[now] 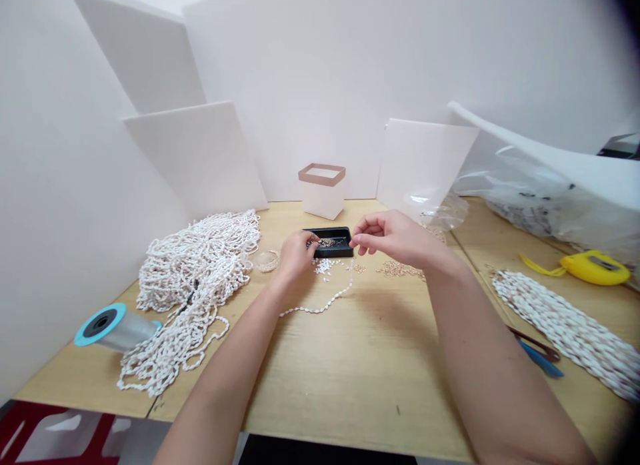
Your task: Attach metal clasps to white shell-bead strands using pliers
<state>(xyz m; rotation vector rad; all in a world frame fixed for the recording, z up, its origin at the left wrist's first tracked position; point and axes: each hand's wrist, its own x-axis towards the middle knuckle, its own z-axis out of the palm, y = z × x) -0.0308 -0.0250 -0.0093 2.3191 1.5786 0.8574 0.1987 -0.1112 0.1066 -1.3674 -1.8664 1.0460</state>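
Note:
My left hand (297,253) reaches to the left end of a small black tray (327,254) that has tiny gold and dark beads in it. Its thumb and fingertips are closed together over the tray; what they hold, if anything, is too small to make out. At the tray's right end my right hand (393,237) pinches the upper end of a thin bead string (325,307). This string, with white beads, hangs from the fingertips and curves left along the table to my left forearm. Loose white beads (325,268) lie in front of the tray.
A heap of white bead strands (200,265) and a spool of clear line (117,326) lie left. Gold beads (400,269) are scattered right, near a plastic bag (530,198), yellow tape measure (595,267), flat bead bundle (565,325) and blue-handled tool (543,359). A box (323,191) stands behind.

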